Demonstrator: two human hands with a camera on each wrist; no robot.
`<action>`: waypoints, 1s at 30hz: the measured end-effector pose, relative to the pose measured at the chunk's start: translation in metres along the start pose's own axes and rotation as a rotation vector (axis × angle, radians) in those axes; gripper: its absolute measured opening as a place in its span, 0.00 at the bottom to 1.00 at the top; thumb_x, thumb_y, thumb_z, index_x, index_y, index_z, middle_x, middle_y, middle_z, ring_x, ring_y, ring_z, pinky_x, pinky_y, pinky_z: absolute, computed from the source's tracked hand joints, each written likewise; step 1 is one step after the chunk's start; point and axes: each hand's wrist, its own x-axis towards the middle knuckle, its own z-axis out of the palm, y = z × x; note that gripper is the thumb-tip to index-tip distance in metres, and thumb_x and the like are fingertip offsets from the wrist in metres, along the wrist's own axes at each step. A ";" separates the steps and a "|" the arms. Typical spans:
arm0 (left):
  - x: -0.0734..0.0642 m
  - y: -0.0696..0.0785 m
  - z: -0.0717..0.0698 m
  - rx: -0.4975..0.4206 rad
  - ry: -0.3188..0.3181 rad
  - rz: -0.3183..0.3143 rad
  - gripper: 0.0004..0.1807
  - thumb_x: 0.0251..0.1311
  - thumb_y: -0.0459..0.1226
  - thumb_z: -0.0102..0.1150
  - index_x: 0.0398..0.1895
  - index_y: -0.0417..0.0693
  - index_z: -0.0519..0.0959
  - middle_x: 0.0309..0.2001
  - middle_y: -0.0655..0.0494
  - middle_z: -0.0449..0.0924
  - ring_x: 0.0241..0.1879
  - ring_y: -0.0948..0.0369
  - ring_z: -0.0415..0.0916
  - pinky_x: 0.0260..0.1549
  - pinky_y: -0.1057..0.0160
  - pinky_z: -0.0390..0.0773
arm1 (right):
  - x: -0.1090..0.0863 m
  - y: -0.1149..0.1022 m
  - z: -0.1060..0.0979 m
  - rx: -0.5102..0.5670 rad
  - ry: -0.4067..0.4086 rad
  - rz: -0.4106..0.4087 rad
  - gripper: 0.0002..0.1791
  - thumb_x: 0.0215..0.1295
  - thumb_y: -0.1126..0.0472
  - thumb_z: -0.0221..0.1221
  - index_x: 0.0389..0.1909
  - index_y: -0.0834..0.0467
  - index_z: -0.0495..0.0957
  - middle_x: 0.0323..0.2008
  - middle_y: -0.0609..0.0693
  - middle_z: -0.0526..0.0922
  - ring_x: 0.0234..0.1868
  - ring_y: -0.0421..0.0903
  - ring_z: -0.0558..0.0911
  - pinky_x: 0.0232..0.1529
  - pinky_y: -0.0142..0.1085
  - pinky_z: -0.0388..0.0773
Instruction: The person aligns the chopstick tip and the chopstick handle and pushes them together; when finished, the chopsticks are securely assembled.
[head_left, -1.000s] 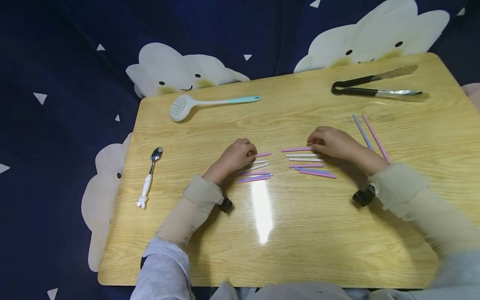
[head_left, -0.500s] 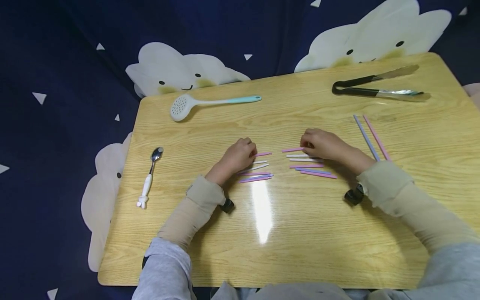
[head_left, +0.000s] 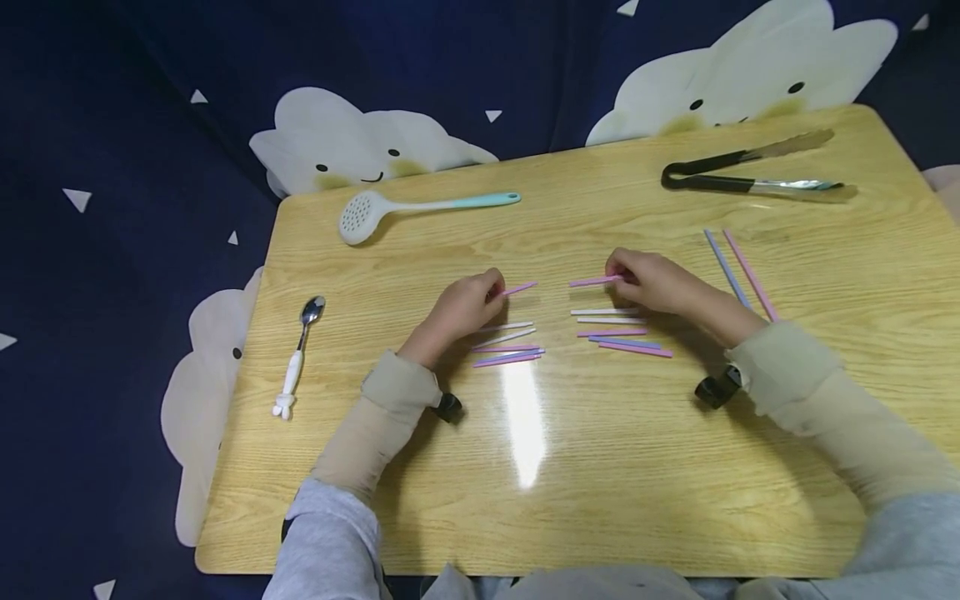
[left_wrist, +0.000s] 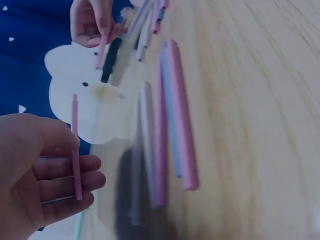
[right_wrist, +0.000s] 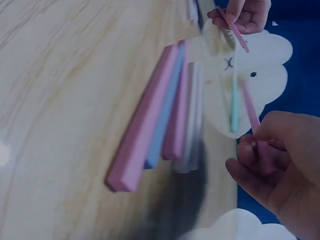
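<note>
My left hand (head_left: 467,307) pinches a thin pink stick (left_wrist: 76,150) between thumb and fingers, lifted off the table. A narrower tip shows at its upper end in the left wrist view. Across from it, my right hand (head_left: 651,282) pinches another pink stick (head_left: 592,282), its free end pointing left toward the first. Below the left hand lie several short sticks: white (head_left: 510,336), pink and blue, side by side. A similar row below the right hand has white sticks (head_left: 609,320), a blue stick (head_left: 626,342) and pink sticks (head_left: 636,350).
On the wooden table (head_left: 570,483) lie a slotted turner (head_left: 363,217) at back left, black-handled tongs (head_left: 720,183) at back right and a white-handled spoon (head_left: 294,367) at left. A longer blue stick (head_left: 724,265) and pink stick (head_left: 750,271) lie near the right forearm.
Both hands have picked up the pink sticks from the tops of their rows and moved them slightly up and away from the rows. The other sticks stay put.
</note>
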 end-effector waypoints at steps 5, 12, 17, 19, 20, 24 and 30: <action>-0.005 0.006 -0.012 -0.068 0.105 0.020 0.05 0.61 0.35 0.48 0.37 0.43 0.72 0.29 0.54 0.73 0.27 0.62 0.68 0.27 0.66 0.69 | -0.005 -0.006 -0.009 0.088 0.044 -0.082 0.06 0.64 0.71 0.45 0.40 0.64 0.67 0.28 0.53 0.70 0.26 0.43 0.65 0.26 0.34 0.64; -0.013 0.020 -0.029 -0.150 0.169 0.009 0.08 0.63 0.37 0.46 0.40 0.43 0.72 0.32 0.54 0.72 0.31 0.61 0.68 0.30 0.65 0.70 | -0.016 -0.020 -0.023 0.095 0.154 -0.073 0.11 0.66 0.67 0.45 0.45 0.62 0.73 0.28 0.49 0.70 0.24 0.39 0.65 0.25 0.32 0.63; -0.018 0.027 -0.035 -0.198 0.265 0.082 0.11 0.64 0.37 0.47 0.42 0.43 0.77 0.28 0.55 0.70 0.25 0.62 0.63 0.23 0.67 0.65 | -0.022 -0.027 -0.031 0.078 0.254 -0.098 0.08 0.61 0.69 0.53 0.40 0.62 0.78 0.29 0.47 0.74 0.27 0.35 0.68 0.27 0.26 0.66; -0.020 0.030 -0.036 -0.220 0.315 0.113 0.11 0.63 0.37 0.49 0.42 0.43 0.79 0.26 0.55 0.70 0.24 0.63 0.62 0.22 0.68 0.64 | -0.024 -0.031 -0.036 0.081 0.278 -0.103 0.08 0.59 0.70 0.55 0.39 0.62 0.79 0.28 0.47 0.75 0.26 0.35 0.68 0.26 0.25 0.66; -0.021 0.031 -0.036 -0.230 0.342 0.128 0.11 0.62 0.37 0.50 0.41 0.43 0.80 0.26 0.55 0.70 0.23 0.63 0.62 0.21 0.68 0.64 | -0.025 -0.034 -0.038 0.080 0.288 -0.103 0.08 0.58 0.70 0.56 0.38 0.62 0.79 0.27 0.47 0.75 0.26 0.34 0.68 0.26 0.24 0.65; -0.024 0.037 -0.037 -0.281 0.439 0.197 0.09 0.59 0.35 0.54 0.39 0.41 0.81 0.25 0.55 0.71 0.22 0.64 0.62 0.20 0.70 0.64 | -0.028 -0.043 -0.045 0.057 0.318 -0.107 0.09 0.56 0.71 0.58 0.38 0.61 0.79 0.27 0.46 0.76 0.25 0.34 0.69 0.25 0.23 0.65; -0.027 0.047 -0.041 -0.355 0.515 0.317 0.07 0.55 0.32 0.58 0.34 0.39 0.82 0.22 0.54 0.71 0.21 0.64 0.62 0.19 0.70 0.63 | -0.031 -0.058 -0.050 0.065 0.317 -0.124 0.09 0.56 0.70 0.58 0.39 0.60 0.80 0.28 0.47 0.78 0.27 0.32 0.71 0.28 0.21 0.67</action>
